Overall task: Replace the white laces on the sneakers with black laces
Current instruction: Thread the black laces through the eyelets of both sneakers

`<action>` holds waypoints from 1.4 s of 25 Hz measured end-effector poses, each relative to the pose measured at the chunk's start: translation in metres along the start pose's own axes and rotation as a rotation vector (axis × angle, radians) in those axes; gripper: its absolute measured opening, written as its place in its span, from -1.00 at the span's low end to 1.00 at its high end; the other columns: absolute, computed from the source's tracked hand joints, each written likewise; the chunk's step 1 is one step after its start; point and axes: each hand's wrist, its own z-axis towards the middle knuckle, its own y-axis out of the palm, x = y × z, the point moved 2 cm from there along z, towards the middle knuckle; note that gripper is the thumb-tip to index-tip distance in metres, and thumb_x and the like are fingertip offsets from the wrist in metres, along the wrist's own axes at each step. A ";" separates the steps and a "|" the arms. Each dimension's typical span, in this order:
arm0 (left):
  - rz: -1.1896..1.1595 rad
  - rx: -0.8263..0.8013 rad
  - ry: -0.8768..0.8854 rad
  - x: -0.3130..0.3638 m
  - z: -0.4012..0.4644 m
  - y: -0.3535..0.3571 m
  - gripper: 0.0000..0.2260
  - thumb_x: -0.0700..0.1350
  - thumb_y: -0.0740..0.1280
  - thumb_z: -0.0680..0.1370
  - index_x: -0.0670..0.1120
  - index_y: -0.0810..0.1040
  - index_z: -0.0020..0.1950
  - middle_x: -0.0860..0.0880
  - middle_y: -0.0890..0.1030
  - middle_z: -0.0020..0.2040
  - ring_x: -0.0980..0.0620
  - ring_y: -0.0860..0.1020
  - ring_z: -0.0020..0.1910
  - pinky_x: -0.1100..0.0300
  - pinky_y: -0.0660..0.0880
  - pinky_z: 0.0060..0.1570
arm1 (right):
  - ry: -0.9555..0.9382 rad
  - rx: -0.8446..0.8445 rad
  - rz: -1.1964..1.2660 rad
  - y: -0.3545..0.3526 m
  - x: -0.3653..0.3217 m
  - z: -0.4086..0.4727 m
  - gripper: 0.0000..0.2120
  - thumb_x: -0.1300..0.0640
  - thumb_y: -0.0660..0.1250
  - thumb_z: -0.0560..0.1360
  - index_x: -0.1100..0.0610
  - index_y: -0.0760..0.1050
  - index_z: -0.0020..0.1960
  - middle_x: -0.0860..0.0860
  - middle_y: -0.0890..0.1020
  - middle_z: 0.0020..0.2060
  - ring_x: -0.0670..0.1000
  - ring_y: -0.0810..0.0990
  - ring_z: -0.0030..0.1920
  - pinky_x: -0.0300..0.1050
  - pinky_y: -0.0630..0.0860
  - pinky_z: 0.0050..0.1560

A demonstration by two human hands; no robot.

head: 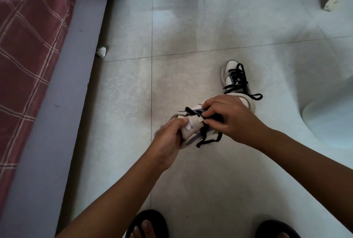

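My left hand [169, 138] grips the tongue end of the white leather sneaker with grey panels [191, 125], at 6 o'clock of frame centre; its toe is hidden under my hands. My right hand [225, 118] pinches the flat black lace [209, 140] at the eyelets, fingertips obscured. At 3 o'clock lies the second, black-laced sneaker [232, 74], heel hidden.

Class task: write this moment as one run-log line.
step: threading black lace | left hand: grips held sneaker | right hand: pinches lace | other sneaker: on floor, black-laced
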 end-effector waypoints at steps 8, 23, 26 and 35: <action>-0.002 0.060 0.039 0.001 -0.002 -0.006 -0.78 -0.24 0.20 0.56 -0.19 0.52 0.17 -0.24 0.61 0.13 -0.15 0.61 0.08 -0.02 0.58 0.01 | 0.296 -0.186 0.158 0.001 -0.005 0.005 -0.83 0.16 0.45 0.41 -0.04 0.63 -0.03 -0.21 0.52 -0.03 -0.08 0.45 0.13 -0.12 0.28 0.21; 0.399 0.089 -0.036 -0.002 0.001 -0.029 -0.75 -0.01 0.22 0.59 -0.10 0.62 -0.14 -0.08 0.67 -0.21 0.04 0.62 -0.24 0.25 0.52 -0.25 | 1.075 0.614 -0.074 -0.086 0.131 0.025 -0.78 0.16 0.19 0.57 0.30 0.48 0.09 0.27 0.57 0.10 0.19 0.52 0.11 -0.02 0.36 0.11; 0.442 0.039 -0.006 0.010 -0.002 -0.036 -0.72 0.00 0.25 0.57 -0.10 0.63 -0.21 -0.11 0.67 -0.22 -0.01 0.62 -0.22 0.19 0.52 -0.16 | 0.878 0.327 -0.216 -0.072 0.121 0.014 -0.73 0.22 0.25 0.53 0.25 0.47 0.21 0.19 0.54 0.13 0.17 0.47 0.18 -0.10 0.34 0.21; 0.590 -0.029 0.069 0.029 -0.008 -0.022 -0.54 0.07 0.34 0.48 -0.38 0.53 -0.03 -0.32 0.57 -0.12 -0.11 0.53 -0.14 0.00 0.45 -0.03 | 0.420 -0.569 0.507 0.009 0.000 0.014 -0.89 0.19 0.45 0.42 0.06 0.53 -0.14 -0.12 0.57 -0.29 -0.22 0.48 -0.31 -0.33 0.43 -0.18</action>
